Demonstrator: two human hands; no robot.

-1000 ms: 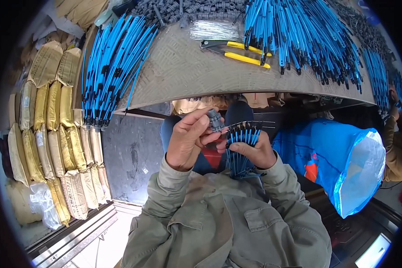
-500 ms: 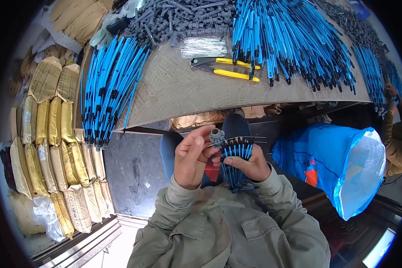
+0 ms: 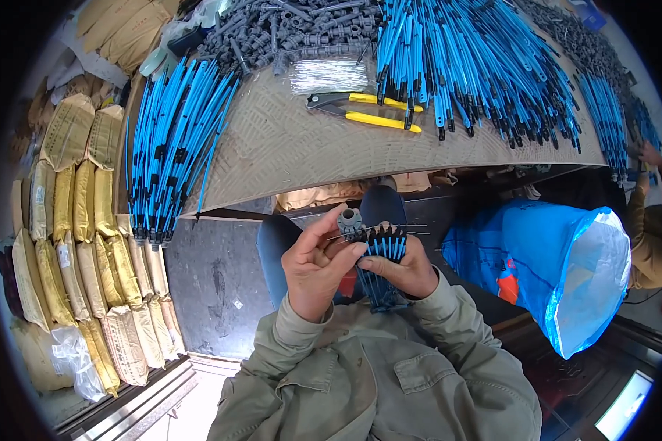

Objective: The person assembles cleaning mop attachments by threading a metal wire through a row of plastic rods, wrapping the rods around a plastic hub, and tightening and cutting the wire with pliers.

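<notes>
Fitting of grey ribbed plastic [image 3: 351,220] sits at the frame's centre; the fingers of the left hand [image 3: 312,270] touch its left side, thumb just below, though whether they pinch it I cannot tell. Beside it, the right hand [image 3: 413,274] clasps a fanned bundle of thin blue plastic strips with black ends [image 3: 386,247]. Thin metal wires [image 3: 415,225] cross those ends. Yellow-handled pliers [image 3: 384,123] lie upper centre.

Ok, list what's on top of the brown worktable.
On the brown worktable lie yellow-handled pliers, thin silvery wires, a heap of ribbed grey fittings, and slim blue rods with black tips, bunched left and piled right. Whatever is beneath the heaps is covered from view.
</notes>
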